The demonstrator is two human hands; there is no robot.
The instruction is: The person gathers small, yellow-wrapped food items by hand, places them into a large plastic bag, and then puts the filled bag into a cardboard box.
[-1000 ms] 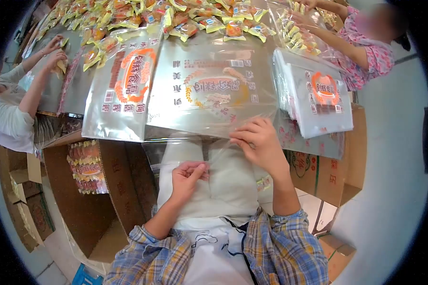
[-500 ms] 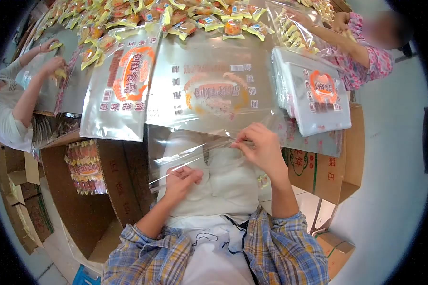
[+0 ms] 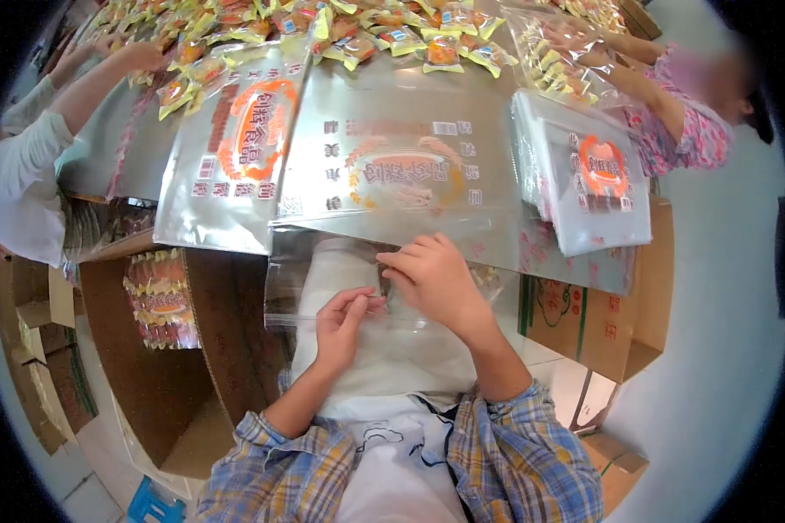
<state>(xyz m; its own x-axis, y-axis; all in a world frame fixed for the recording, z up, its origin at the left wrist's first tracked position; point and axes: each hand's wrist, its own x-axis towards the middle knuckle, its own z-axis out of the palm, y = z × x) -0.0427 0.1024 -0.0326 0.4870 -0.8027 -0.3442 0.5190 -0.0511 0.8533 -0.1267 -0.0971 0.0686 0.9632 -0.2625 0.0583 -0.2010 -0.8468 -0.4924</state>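
A clear printed plastic bag (image 3: 401, 166) lies flat on the table in front of me, its unprinted end hanging over the edge above my lap. My left hand (image 3: 347, 324) is closed, thumb and fingers pinching the hanging edge of this bag. Just to the right and slightly higher, my right hand (image 3: 436, 281) is also closed on the bag's film, its fingertips pointing left. The two hands are close together. How much film lies between the fingertips is hard to make out.
Printed bags (image 3: 240, 157) lie left, and a bag stack (image 3: 593, 183) lies right. Wrapped snacks (image 3: 445, 52) heap at the back. Open cartons stand below: one left (image 3: 157, 392) with packed snacks (image 3: 159, 301), one right (image 3: 576, 322). Co-workers' arms (image 3: 105, 83) (image 3: 654, 96) reach in from both sides.
My hands have come closer together: the left moved up and right, the right moved left. The bag's hanging edge is less stretched out. The left co-worker's arms reach farther toward the snacks.
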